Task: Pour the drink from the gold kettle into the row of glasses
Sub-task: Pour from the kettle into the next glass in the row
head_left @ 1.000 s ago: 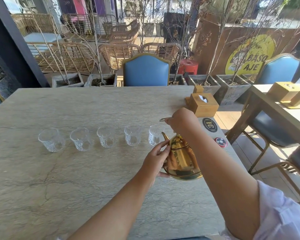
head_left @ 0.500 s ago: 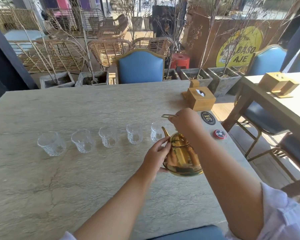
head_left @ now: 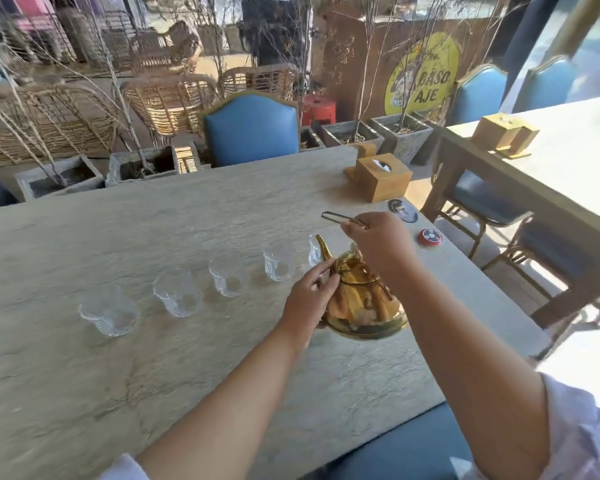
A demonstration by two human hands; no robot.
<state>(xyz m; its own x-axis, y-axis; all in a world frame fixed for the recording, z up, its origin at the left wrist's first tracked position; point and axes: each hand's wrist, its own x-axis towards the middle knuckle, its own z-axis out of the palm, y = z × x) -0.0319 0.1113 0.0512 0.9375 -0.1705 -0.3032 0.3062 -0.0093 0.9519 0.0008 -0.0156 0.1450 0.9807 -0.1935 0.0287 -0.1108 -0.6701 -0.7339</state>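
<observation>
The gold kettle (head_left: 362, 306) hangs just above the stone table (head_left: 153, 375), its spout pointing up toward the rightmost glass (head_left: 314, 252), which it partly hides. My right hand (head_left: 378, 242) grips the kettle's thin handle from above. My left hand (head_left: 309, 299) rests against the kettle's left side near the lid. Several clear, empty-looking glasses stand in a row leftward: one (head_left: 278, 261), another (head_left: 227, 277), a third (head_left: 178, 294), and the leftmost (head_left: 110, 311).
A wooden tissue box (head_left: 381, 181) stands at the table's far right, with a dark round coaster (head_left: 402, 210) and a red round disc (head_left: 431, 236) near the right edge. A blue chair (head_left: 252, 129) faces me; another table (head_left: 551, 161) stands to the right.
The view has shifted and tilted slightly. The kettle stays held by both hands near the rightmost glass, with hardly any movement relative to the row.
</observation>
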